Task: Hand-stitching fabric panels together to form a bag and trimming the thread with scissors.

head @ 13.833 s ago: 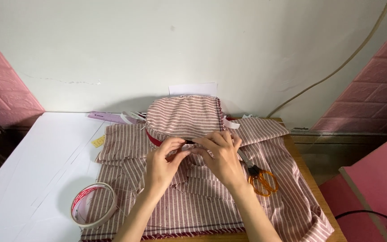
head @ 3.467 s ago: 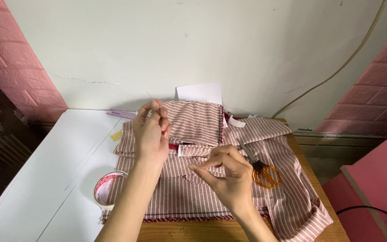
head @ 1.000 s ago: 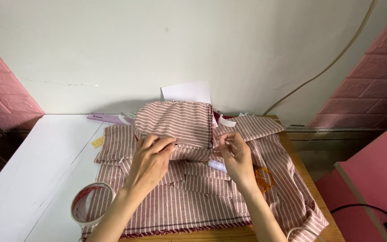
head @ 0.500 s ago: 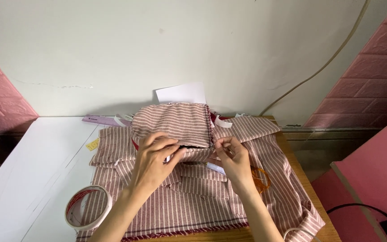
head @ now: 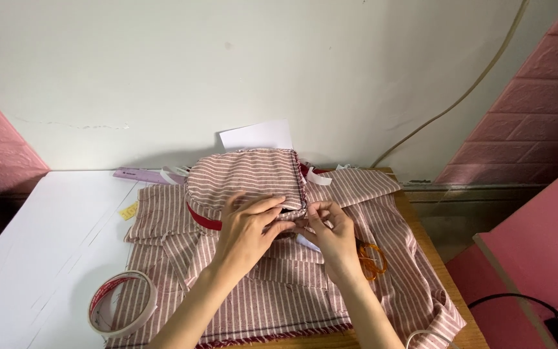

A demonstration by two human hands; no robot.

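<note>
A rounded piece of pink-and-white striped fabric (head: 243, 174) lies on top of a larger spread of the same striped cloth (head: 279, 291), with a red band (head: 201, 220) showing under its near edge. My left hand (head: 250, 226) rests on the near edge of the rounded piece, fingers pinching the hem. My right hand (head: 330, 232) meets it from the right, fingertips pinched on the same hem corner. A small white strip (head: 306, 243) shows beneath my right hand.
Orange-handled scissors (head: 372, 258) lie on the cloth just right of my right wrist. A roll of tape (head: 123, 311) sits on the white board (head: 40, 245) at lower left. A white paper (head: 256, 134) leans on the wall. A small yellow tag (head: 128, 211) lies beside the cloth.
Both hands have drawn together at the near right corner of the rounded striped piece; one second ago they were slightly further apart. The view has shifted a little.
</note>
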